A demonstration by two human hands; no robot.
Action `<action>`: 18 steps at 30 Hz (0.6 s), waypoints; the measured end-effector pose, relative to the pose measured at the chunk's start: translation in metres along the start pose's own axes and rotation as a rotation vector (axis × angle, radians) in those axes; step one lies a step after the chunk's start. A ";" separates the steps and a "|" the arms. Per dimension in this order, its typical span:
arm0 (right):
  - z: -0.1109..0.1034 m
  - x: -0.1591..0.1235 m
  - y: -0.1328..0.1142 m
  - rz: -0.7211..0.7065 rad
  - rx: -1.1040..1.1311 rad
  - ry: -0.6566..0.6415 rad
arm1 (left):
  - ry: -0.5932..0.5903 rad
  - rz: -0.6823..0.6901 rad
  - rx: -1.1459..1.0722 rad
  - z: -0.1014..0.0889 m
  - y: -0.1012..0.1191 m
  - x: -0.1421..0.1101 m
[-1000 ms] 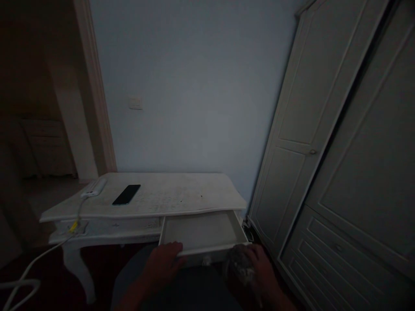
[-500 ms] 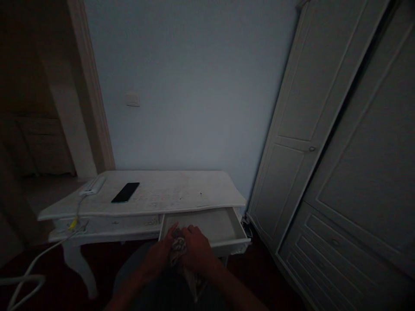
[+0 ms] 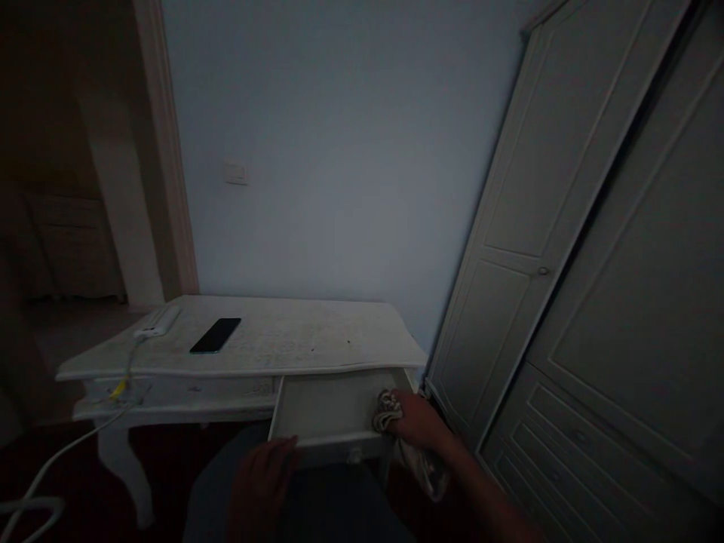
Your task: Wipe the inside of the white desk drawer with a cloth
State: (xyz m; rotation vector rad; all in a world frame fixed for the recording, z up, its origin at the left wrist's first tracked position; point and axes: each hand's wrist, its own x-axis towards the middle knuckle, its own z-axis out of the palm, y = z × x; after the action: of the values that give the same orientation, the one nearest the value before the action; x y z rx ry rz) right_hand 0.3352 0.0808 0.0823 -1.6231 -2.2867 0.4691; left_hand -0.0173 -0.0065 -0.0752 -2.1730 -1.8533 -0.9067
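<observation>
A patterned cloth (image 3: 387, 411) is bunched in my right hand (image 3: 418, 421), which is closed around it at the right end of the pulled-out drawer (image 3: 322, 407). The loose end of the cloth hangs down outside the drawer front. My left hand (image 3: 263, 479) is at the drawer's front left corner, its fingers curled over the front edge. Dim light hides the thumb. The drawer belongs to a worn white table (image 3: 299, 332), and I see nothing lying inside it.
On the tabletop lie a dark phone (image 3: 216, 335) and a white power strip (image 3: 158, 323), whose cable (image 3: 73, 441) runs down to the left. A tall wardrobe (image 3: 509, 249) stands close on the right. My legs (image 3: 328, 501) are below the drawer.
Both hands were together on the cloth above the drawer. The right hand has carried the cloth to the drawer's right end, while the left hand has let go and moved to the drawer front.
</observation>
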 end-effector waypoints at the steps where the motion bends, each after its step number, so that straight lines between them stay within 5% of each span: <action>1: 0.011 0.006 -0.021 -0.058 0.040 -0.041 | -0.012 -0.040 -0.013 0.000 0.003 -0.001; 6: 0.076 0.036 -0.128 -0.290 0.036 -0.120 | 0.063 -0.184 -0.130 -0.003 0.007 0.010; 9: 0.092 0.043 -0.153 -0.370 0.021 -0.136 | 0.106 -0.191 -0.233 -0.005 0.000 0.012; 12: 0.077 0.037 -0.131 -0.417 0.031 -0.169 | 0.103 -0.192 -0.246 -0.006 -0.004 0.013; 15: 0.043 0.020 -0.072 -0.371 -0.010 -0.151 | 0.015 -0.173 -0.181 -0.010 -0.005 0.017; 18: 0.012 0.000 -0.007 -0.239 -0.076 0.003 | -0.148 -0.097 -0.128 -0.018 -0.005 0.025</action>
State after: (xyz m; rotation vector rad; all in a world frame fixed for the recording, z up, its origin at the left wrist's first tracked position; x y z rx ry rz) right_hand 0.3242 0.0775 0.0742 -1.3566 -2.4817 0.3253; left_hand -0.0266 0.0068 -0.0491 -2.2996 -2.0373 -0.9306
